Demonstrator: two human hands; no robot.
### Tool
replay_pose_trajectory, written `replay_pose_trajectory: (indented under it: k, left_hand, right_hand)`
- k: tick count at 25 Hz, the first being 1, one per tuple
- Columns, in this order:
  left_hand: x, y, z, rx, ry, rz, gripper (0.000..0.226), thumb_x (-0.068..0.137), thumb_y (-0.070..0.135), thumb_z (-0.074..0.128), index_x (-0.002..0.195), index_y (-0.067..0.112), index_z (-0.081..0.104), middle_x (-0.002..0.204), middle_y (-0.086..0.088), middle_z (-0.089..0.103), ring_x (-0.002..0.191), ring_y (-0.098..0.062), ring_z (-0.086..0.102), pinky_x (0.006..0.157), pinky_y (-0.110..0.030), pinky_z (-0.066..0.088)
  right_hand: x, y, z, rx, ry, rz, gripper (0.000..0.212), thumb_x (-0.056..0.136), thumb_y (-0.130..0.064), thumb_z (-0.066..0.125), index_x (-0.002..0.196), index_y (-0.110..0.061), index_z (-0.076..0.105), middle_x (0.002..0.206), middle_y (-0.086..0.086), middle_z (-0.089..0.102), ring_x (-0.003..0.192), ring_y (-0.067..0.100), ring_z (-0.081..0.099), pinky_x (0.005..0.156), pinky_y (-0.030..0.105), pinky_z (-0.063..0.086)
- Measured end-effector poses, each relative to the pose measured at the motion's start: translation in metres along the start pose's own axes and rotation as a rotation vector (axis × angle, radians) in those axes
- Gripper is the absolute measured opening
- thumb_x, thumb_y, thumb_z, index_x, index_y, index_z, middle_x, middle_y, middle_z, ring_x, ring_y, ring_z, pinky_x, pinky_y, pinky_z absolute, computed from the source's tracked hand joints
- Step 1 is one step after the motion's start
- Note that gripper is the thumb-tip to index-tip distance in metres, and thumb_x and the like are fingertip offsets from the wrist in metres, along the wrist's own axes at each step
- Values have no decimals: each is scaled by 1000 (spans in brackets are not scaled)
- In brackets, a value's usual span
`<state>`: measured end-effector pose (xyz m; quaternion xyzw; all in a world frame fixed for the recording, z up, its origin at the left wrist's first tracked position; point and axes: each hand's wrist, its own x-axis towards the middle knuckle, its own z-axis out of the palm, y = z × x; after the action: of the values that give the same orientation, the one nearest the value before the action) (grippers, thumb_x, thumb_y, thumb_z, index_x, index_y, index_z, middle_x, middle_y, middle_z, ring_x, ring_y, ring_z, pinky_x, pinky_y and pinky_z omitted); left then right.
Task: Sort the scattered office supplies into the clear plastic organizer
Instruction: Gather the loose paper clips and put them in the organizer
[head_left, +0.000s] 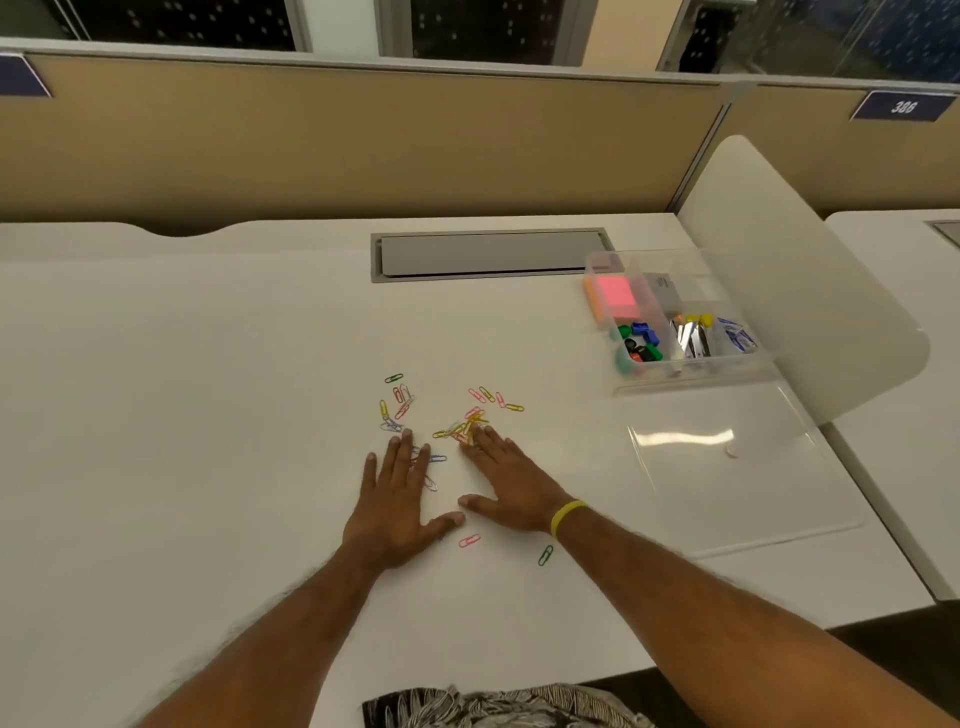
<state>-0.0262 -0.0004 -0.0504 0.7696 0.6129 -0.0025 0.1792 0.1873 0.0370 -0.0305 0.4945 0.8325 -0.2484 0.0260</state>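
Both bare forearms reach forward over the worktop (208, 364). Left hand (397, 499) and right hand (511, 486) lie flat, palms down, fingers spread, thumbs nearly touching.

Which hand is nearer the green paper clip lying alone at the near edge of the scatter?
Right. The green paper clip lies just below the right hand, beside its wrist. The left hand rests flat farther off to the clip's left.
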Motion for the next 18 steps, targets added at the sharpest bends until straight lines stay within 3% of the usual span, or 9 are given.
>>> replay_pose_trajectory:
  k: [2, 4, 7, 9, 12, 15, 18]
  left_hand:
    - [-1, 4, -6, -80, -11, 75, 105, 76, 87, 18, 152, 21, -12, 157, 2, -29, 143, -13, -28, 119, -40, -12]
    - [-4, -4, -16, -188, 22, 106, 104, 77, 84, 29, 154, 22, -3, 159, 6, -21, 147, -10, -17, 121, -36, -4]
    - [-18, -34, -29, -178, 85, 75, 110, 67, 86, 47, 152, 23, 18, 162, 5, 3, 148, -15, 8, 118, -40, 13]
    - [-31, -58, -32, -136, 78, 49, 113, 61, 89, 51, 151, 26, 22, 161, 6, 10, 146, -17, 14, 117, -42, 17]
    - [-46, -76, -21, -32, 22, 82, 117, 65, 91, 43, 154, 20, 14, 162, 6, -1, 149, -13, 1, 121, -38, 3]
    - [-47, -68, -5, 73, 30, 45, 106, 78, 86, 23, 153, 17, -5, 161, 4, -16, 147, -11, -18, 120, -40, -9]
    - [-37, -50, 0, 67, 37, -12, 97, 84, 81, 14, 151, 16, -11, 160, 2, -19, 146, -14, -21, 119, -45, -10]
  right_hand:
    - [-6, 0, -12, 163, 33, -6, 72, 94, -47, 52, 153, -21, 20, 162, -2, 11, 149, 11, 9, 121, 27, 11]
    - [-17, 10, -27, 259, 158, 33, 59, 91, -35, 62, 144, -17, 41, 154, 1, 33, 140, 14, 33, 116, 29, 28]
    - [-48, 38, -42, 351, 203, 206, 52, 75, -28, 81, 122, -18, 59, 117, 0, 55, 94, 13, 61, 89, 31, 52]
    - [-75, 50, -40, 371, 80, 286, 62, 64, -31, 89, 117, -24, 59, 106, -3, 55, 73, 9, 60, 74, 22, 53]
    - [-101, 50, -22, 412, -33, 316, 73, 56, -29, 93, 118, -29, 56, 104, -4, 51, 66, 6, 58, 66, 14, 49]
    - [-97, 36, -7, 471, 50, 323, 71, 59, -21, 91, 120, -27, 55, 102, -2, 50, 63, 4, 56, 64, 10, 47]
    - [-76, 15, 0, 547, 131, 323, 58, 65, -17, 88, 115, -20, 59, 97, -1, 52, 64, 4, 52, 63, 9, 45]
